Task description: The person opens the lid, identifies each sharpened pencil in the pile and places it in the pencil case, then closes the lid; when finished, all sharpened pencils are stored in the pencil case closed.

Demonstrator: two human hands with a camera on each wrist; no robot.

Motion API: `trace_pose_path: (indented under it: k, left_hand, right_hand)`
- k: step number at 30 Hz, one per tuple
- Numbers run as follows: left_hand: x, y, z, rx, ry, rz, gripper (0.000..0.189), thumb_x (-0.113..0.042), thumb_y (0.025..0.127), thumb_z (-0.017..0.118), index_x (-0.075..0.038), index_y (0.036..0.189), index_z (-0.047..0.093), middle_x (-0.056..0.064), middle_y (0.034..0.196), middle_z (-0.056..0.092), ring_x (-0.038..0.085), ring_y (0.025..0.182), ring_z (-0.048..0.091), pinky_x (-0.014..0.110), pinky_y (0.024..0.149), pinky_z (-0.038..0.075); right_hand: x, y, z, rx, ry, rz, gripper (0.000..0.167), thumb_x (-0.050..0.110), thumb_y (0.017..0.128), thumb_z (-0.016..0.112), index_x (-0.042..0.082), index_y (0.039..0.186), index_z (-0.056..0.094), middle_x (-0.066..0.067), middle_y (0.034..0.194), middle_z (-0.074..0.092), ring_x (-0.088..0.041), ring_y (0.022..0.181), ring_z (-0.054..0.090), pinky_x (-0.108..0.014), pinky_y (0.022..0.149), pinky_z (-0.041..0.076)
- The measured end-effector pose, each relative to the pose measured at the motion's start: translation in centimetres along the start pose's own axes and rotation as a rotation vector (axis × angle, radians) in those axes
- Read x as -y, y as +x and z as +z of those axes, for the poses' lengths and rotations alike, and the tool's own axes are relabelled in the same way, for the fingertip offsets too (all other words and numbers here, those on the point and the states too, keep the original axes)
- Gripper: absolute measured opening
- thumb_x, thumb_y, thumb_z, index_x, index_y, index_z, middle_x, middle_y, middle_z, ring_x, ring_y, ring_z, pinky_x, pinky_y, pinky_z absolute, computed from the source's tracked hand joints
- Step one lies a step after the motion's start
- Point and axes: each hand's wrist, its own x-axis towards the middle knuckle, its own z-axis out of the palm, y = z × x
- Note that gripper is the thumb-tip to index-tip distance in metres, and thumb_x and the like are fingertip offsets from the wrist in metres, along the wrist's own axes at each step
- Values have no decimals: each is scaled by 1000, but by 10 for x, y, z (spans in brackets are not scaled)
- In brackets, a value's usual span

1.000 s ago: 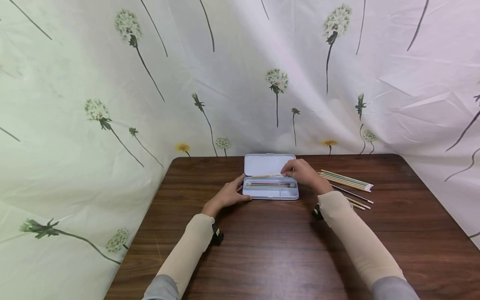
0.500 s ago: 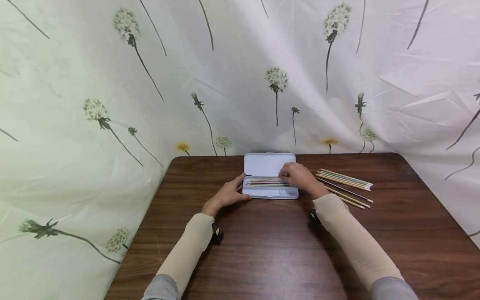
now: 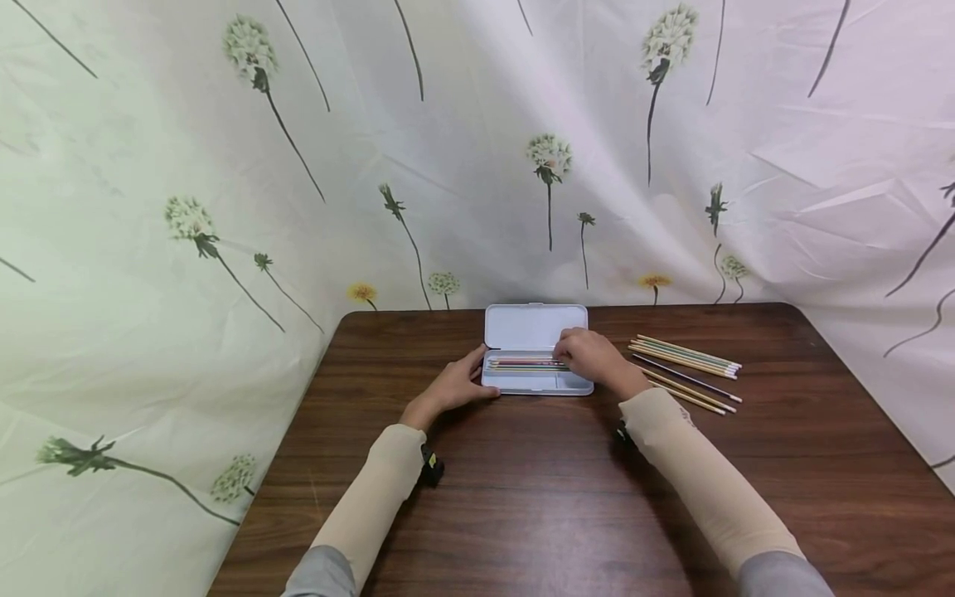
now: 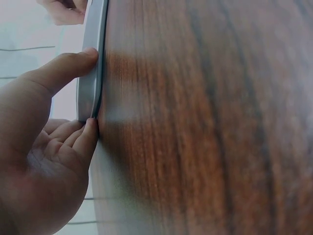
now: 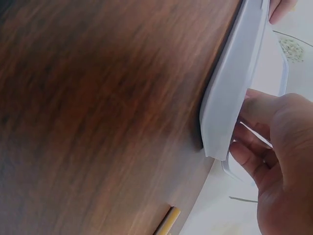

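Note:
A white pencil case (image 3: 522,385) lies with its lid (image 3: 525,327) raised at the back of the table. Several pencils (image 3: 522,366) rest side by side in its long compartment. My left hand (image 3: 451,385) grips the case's left end, thumb on the front wall and fingers at the side, as the left wrist view also shows. My right hand (image 3: 593,355) reaches into the case's right half. Its curled fingers hold a light yellow pencil by the right end, low among the others. The fingertips and that end are hidden behind the hand and the case wall.
More pencils (image 3: 682,356) with white erasers lie loose on the dark wooden table (image 3: 537,497), to the right of the case. A pale fabric backdrop (image 3: 448,166) with printed dandelions hangs along the table's far edge.
My right hand has lowered the light yellow pencil from above the hinge side into the case, beside the other pencils. The left hand stays on the case's left end.

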Motion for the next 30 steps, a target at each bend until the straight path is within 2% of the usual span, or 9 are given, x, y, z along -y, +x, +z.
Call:
trace_pose_path:
  k: [8, 14, 21, 27, 30]
  left_hand:
    - [0, 1, 0, 0, 14, -8, 99, -23, 94, 84, -7, 171, 23, 15, 176, 26, 30, 156, 43, 43, 126, 43]
    - [1, 2, 0, -1, 15, -1, 100, -22, 94, 85, -7, 171, 23, 15, 176, 26, 29, 156, 43, 42, 126, 44]
    - [1, 1, -1, 3, 5, -4, 100, -21, 94, 84, -7, 171, 23, 14, 177, 25, 29, 157, 41, 42, 127, 42]
    - [0, 0, -1, 6, 16, -8, 100, -22, 94, 84, -8, 171, 23, 14, 176, 26, 29, 156, 43, 42, 127, 43]
    - [0, 0, -1, 4, 14, -10, 100, -22, 94, 84, -9, 171, 23, 14, 176, 25, 29, 156, 43, 41, 127, 43]
  right_hand:
    - [-7, -3, -13, -4, 103, 56, 13, 3, 97, 74, 9, 100, 85, -5, 98, 76, -21, 91, 70, -46, 83, 62]
    - [-17, -13, -40, -65, 182, 92, 13, 3, 98, 74, 5, 105, 84, -9, 103, 81, -24, 93, 73, -48, 84, 62]
    - [-37, -38, -75, -120, 178, 94, 10, 5, 98, 74, 5, 104, 83, -10, 102, 81, -26, 91, 74, -49, 82, 62]
    - [-60, -68, -99, -144, 136, 85, 10, 4, 98, 75, 8, 102, 84, -8, 98, 82, -28, 89, 76, -50, 79, 63]
    - [-70, -83, -110, -148, 123, 111, 10, 5, 98, 76, 8, 102, 84, -8, 98, 82, -28, 88, 75, -49, 77, 62]
